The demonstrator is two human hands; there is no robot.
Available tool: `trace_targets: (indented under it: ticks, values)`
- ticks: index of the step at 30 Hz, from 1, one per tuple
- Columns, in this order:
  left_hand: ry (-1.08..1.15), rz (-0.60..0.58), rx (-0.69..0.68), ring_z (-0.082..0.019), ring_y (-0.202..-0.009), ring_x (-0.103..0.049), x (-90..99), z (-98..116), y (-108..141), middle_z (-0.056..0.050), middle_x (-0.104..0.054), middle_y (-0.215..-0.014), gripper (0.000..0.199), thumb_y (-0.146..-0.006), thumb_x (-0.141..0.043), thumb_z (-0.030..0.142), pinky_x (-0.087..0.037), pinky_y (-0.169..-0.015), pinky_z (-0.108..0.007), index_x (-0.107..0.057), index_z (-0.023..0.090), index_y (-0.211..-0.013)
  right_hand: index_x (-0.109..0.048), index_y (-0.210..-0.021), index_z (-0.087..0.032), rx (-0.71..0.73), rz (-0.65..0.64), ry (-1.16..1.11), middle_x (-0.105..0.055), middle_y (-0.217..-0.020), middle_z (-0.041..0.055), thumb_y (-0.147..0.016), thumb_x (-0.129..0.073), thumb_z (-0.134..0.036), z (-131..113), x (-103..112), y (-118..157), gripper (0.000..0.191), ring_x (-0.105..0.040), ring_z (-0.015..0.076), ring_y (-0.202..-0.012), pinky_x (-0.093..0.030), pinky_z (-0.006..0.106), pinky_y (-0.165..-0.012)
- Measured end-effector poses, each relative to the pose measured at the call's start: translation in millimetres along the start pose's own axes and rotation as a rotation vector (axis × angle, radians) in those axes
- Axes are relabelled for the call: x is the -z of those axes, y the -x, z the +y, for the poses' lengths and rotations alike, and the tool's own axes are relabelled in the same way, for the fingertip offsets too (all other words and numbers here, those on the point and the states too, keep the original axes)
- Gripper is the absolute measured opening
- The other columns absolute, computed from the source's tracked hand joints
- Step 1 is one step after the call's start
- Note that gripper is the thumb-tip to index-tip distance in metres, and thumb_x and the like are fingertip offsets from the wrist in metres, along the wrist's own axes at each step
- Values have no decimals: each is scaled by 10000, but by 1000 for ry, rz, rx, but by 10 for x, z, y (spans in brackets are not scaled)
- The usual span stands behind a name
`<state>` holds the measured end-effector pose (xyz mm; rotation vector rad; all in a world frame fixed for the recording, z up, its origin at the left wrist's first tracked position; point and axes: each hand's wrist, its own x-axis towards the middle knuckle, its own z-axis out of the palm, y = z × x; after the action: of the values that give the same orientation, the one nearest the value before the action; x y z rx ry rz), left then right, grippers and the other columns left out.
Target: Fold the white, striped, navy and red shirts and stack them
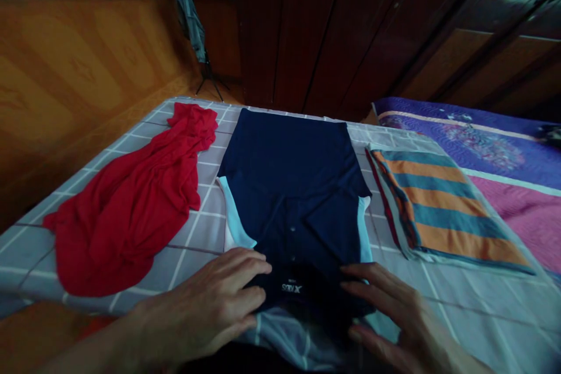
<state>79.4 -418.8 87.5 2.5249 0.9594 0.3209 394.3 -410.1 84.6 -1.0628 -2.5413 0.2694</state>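
A navy blue shirt [298, 158] lies spread on the checked grey bedding, its collar end towards me. Buttons run down its middle, light blue and white strips show at both sides, and a white print marks the inside of the neck. My left hand [219, 298] rests on the shirt's left shoulder beside the collar, fingers stretched and apart. On the opposite shoulder, my right hand [394, 310] touches the cloth with its fingertips; its thumb is apart from the fingers. A rumpled red garment [131, 204] lies to the left. Folded clothes with an orange and teal striped top [451, 204] lie to the right.
The checked bedding [188, 245] covers the surface under the clothes. A purple and pink quilt [473, 134] lies beyond it at the right. Dark wooden wardrobes [315, 23] stand at the back. A black stand with a grey-blue cloth [193, 20] is at the back left.
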Motion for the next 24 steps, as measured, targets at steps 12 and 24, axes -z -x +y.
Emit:
trace_targets:
  ticks: [12, 24]
  values:
    - [-186, 248, -87, -353, -1356, -278, -564, 220, 240, -154, -243, -1508, 521, -806, -590, 159, -460, -996, -412, -462, 193, -1309, -636, -1112, -218, 237, -123, 199, -626, -1213, 75, -839, -569, -294, -350, -184, 164, 291, -567, 231, -1137, -510, 363, -924]
    - [-138, 118, -203, -213, -1283, -435, -363, 272, 183, -116, -433, -1418, 466, -870, -497, 123, -444, -1011, -293, -432, 195, -1326, -652, -1033, -208, 284, -66, 226, -640, -1192, 71, -789, -483, -104, -297, -270, 228, 315, -563, 219, -1143, -487, 370, -947]
